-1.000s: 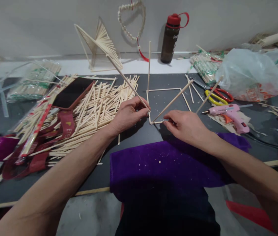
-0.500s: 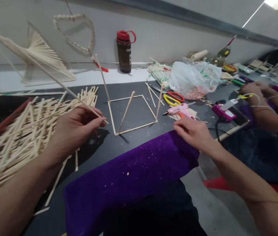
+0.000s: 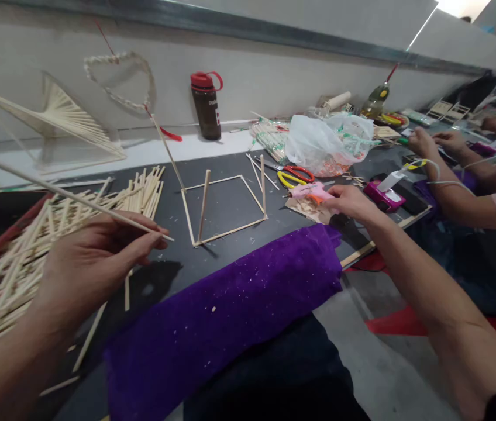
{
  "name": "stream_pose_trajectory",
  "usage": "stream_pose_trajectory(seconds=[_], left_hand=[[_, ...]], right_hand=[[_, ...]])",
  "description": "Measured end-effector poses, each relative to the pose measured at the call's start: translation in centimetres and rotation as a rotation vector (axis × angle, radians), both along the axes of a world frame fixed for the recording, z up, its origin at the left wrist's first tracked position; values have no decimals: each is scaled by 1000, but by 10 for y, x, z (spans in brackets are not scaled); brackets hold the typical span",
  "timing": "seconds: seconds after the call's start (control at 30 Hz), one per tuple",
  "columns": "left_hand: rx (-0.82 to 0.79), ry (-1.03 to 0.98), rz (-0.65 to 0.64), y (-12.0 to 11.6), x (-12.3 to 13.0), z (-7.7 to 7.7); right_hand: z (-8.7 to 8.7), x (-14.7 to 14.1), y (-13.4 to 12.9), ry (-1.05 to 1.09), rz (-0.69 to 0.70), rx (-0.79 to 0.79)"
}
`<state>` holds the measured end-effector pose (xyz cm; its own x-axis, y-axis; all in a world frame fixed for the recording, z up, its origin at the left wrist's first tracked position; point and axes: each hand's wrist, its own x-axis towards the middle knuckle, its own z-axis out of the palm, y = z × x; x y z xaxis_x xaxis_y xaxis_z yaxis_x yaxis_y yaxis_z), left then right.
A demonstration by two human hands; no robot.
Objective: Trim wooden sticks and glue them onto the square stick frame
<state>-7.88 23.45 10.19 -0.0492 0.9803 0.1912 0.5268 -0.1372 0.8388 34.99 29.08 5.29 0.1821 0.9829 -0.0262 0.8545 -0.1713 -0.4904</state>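
My left hand [image 3: 99, 254] pinches a long thin wooden stick [image 3: 64, 193] near its lower end, above the pile of sticks [image 3: 24, 251]. My right hand [image 3: 348, 202] is closed on the handle of a pink glue gun [image 3: 312, 190], which lies over a scrap of cardboard [image 3: 307, 209]. Between my hands a square stick frame [image 3: 233, 230] lies flat on the dark table [image 3: 226, 257], with three sticks standing up from its corners, one at the back left and two along the front.
A purple cloth [image 3: 230, 298] lies along the near edge. Behind are yellow and red scissors [image 3: 292, 178], a plastic bag [image 3: 327, 143] and a bottle [image 3: 207, 111]. A magenta device [image 3: 383, 196] sits at right, near another person's hands [image 3: 436, 143].
My right hand has moved from the purple cloth's edge to the glue gun and taken hold of its handle. My left hand, with the stick, has moved left and slightly down in view.
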Motion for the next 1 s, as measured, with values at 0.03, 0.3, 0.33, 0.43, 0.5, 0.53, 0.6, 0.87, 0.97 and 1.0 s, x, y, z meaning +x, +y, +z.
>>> stream_pose_trajectory(seconds=[0.03,0.3,0.33,0.43,0.5,0.53,0.6,0.87,0.97,1.0], left_hand=[[16,-13,4,-4,-1,-1],[116,-119,-79,-36,0,-7],[124,-167,-81,-44,3,-6],[130,-454,-100,-72,18,-4],[114,-698,-112,-90,31,-6],[104,-787,-101,-99,38,-9],[104,-893,-71,-117,48,-18],[-4,-1041,55,-159,62,-45],[5,-1024,68,-159,57,-51],[9,-1016,71,-159,56,-53]], right_hand=[[1,4,-1,55,-30,17],[13,-4,-37,658,-61,370],[13,-12,-47,796,-54,460],[10,-42,-87,1026,-21,563],[5,-60,-116,1137,38,393],[2,-68,-131,1164,37,308],[-5,-82,-158,1191,78,149],[-13,-119,-197,1122,362,-89],[-12,-127,-196,1013,430,-45],[-13,-128,-195,968,447,-15]])
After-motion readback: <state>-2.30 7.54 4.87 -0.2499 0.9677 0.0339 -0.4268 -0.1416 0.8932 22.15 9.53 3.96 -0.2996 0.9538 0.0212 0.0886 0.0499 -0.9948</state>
